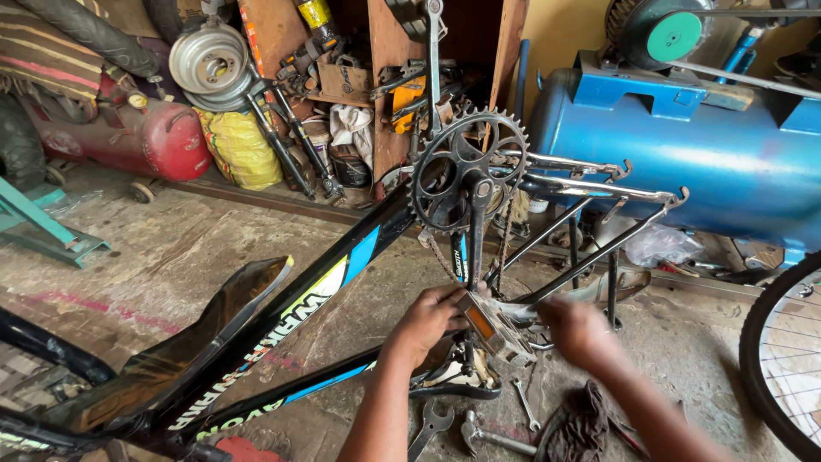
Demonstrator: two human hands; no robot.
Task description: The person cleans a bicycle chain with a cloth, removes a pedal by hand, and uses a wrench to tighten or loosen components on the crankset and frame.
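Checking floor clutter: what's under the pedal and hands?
Under the pedal: an upturned saddle, wrenches and a hammer on the floor. The hands cover the rest.

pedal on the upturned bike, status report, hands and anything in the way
Left hand grips grey pedal with orange reflector. Right hand beside it, blurred. Black crank arm hangs from chainring. Nothing blocking.

Upside-down black bike frame (282, 329) on the shop floor, left hand (425, 318) gripping the pedal (493, 328) at the bottom of the crank arm (475, 233), right hand (578, 329) blurry just beside it. Chainring (466, 169) up top, wrenches (432, 423) and a rag (575, 425) lying below
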